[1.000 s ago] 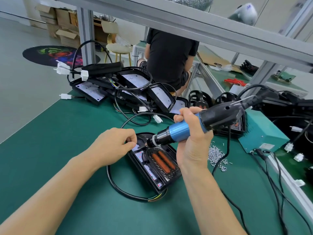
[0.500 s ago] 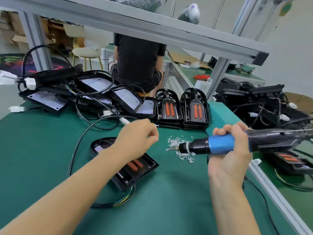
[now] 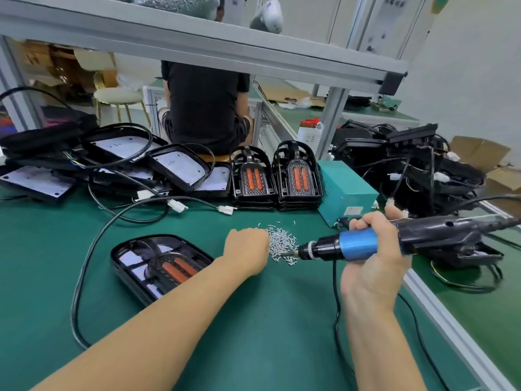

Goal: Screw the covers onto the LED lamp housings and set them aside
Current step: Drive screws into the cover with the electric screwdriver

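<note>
Green bench: left hand at screw pile.

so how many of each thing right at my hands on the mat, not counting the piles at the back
lamp housing with cover: 1
electric screwdriver: 1
pile of loose screws: 1
teal power box: 1
total: 4
</note>
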Demonstrator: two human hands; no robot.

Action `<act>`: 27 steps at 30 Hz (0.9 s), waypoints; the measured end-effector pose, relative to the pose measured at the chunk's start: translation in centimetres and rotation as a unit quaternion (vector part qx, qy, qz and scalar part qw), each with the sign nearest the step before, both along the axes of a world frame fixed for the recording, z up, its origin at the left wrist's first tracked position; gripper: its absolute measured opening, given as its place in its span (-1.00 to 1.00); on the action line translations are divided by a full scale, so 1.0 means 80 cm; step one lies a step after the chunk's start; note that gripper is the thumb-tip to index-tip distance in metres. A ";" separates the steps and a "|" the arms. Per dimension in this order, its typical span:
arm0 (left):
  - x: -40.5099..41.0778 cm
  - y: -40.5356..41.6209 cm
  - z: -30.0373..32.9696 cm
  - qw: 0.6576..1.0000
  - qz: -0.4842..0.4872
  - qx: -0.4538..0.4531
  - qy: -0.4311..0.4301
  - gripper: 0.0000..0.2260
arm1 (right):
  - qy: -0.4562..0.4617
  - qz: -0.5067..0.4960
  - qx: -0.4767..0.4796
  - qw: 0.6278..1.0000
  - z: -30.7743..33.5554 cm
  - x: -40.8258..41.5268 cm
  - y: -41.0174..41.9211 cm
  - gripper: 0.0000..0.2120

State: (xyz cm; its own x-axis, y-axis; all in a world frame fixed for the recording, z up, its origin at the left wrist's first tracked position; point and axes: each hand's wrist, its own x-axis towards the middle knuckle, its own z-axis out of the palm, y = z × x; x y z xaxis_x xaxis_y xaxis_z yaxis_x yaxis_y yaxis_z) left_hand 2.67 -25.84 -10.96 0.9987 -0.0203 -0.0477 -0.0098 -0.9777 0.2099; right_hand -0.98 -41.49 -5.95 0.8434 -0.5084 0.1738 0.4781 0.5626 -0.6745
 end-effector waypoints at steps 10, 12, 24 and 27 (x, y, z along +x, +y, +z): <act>0.000 0.007 -0.003 0.996 0.053 -0.060 0.037 -0.82 | 0.065 0.009 0.010 0.998 -0.033 0.019 0.011 -0.79; 0.000 0.006 -0.004 0.997 0.046 -0.053 0.042 -0.83 | 0.077 0.011 0.016 0.997 -0.037 0.021 0.012 -0.79; -0.002 0.004 -0.009 0.997 0.041 -0.042 0.048 -0.81 | 0.091 0.029 0.031 0.995 -0.039 0.020 0.013 -0.80; -0.002 0.005 -0.008 0.997 0.039 -0.047 0.054 -0.84 | 0.089 0.028 0.030 0.995 -0.041 0.018 0.015 -0.79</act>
